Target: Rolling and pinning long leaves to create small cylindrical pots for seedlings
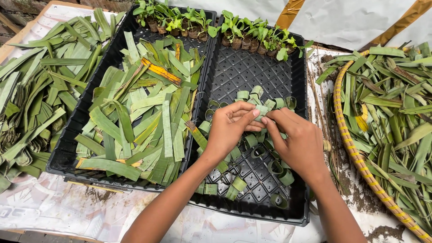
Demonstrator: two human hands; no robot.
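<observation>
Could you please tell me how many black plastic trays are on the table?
2. The left tray holds cut leaf strips. The right tray, beneath the left hand and right hand, holds leaf rings and seedlings.

Both hands meet over the right black tray (234, 74). The left hand (227, 130) and right hand (299, 144) touch fingertips above a pile of leaf rings (258, 101). The left tray (67, 148) holds cut leaf strips (144, 112). Seedlings (256, 33) line the far edge. A basket (355, 153) of leaves sits right.
</observation>
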